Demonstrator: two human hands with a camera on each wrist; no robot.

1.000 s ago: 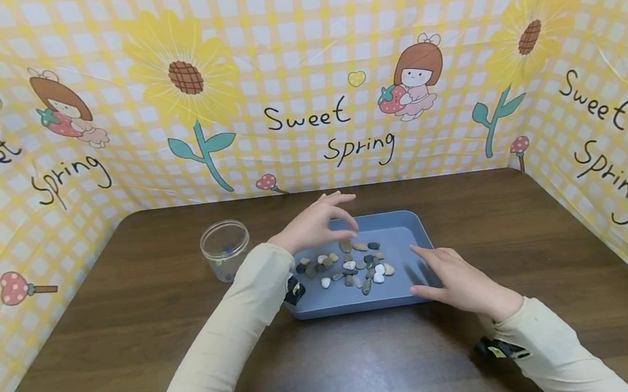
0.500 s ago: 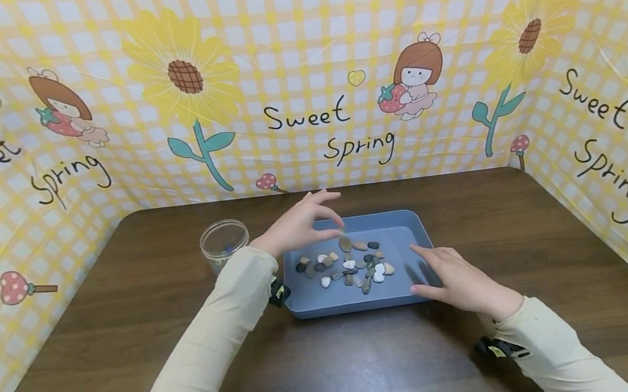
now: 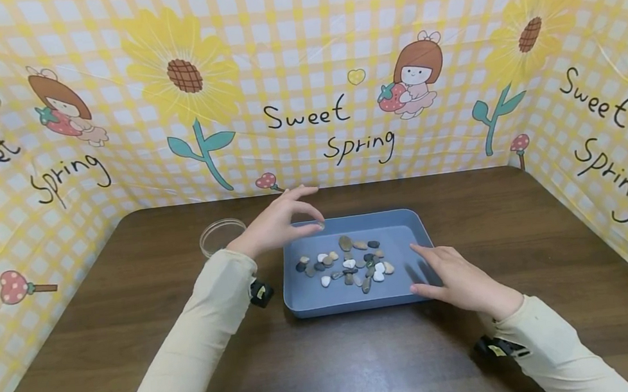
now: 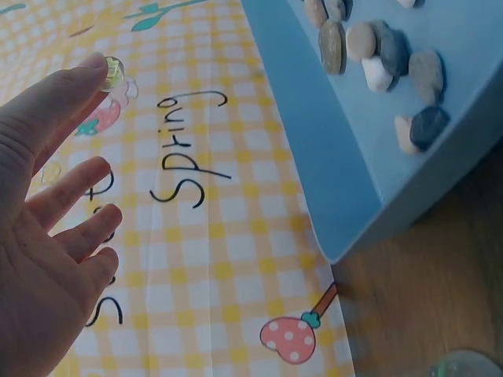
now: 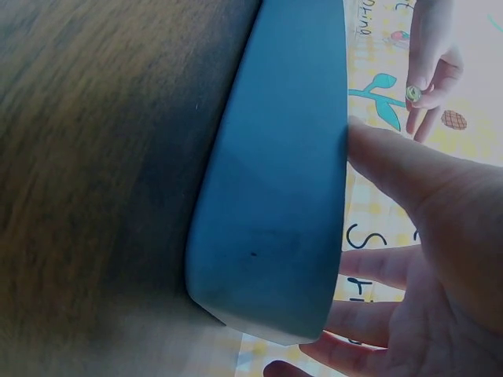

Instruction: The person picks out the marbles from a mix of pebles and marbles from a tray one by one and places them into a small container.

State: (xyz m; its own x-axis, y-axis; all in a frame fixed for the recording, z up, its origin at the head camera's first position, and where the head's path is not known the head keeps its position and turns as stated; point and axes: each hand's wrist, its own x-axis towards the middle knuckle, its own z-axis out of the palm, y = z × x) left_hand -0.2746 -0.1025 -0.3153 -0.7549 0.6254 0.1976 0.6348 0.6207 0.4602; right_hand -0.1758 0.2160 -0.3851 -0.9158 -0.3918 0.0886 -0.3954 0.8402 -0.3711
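My left hand (image 3: 276, 221) is raised over the tray's back left edge, pinching a small clear glass marble (image 4: 115, 73) with a yellow-green centre between thumb and forefinger. Its other fingers spread loosely. The marble (image 5: 413, 94) also shows in the right wrist view. Below lies a shallow blue tray (image 3: 402, 231) with several grey, white and tan pebbles (image 3: 345, 243) scattered inside. My right hand (image 3: 463, 279) rests at the tray's right end, fingers extended, thumb touching the near rim. Left of the tray stands a clear round jar (image 3: 203, 239), mostly hidden by the left hand and sleeve.
Tray and jar stand on a dark brown wooden table (image 3: 333, 368). A yellow-checked printed cloth (image 3: 299, 62) closes off the back and both sides. Each wrist carries a black camera mount (image 3: 260, 292).
My left hand has moved left and slightly up with the marble, away from the pebbles and closer to the jar, covering more of it. The right hand and the tray have stayed put.
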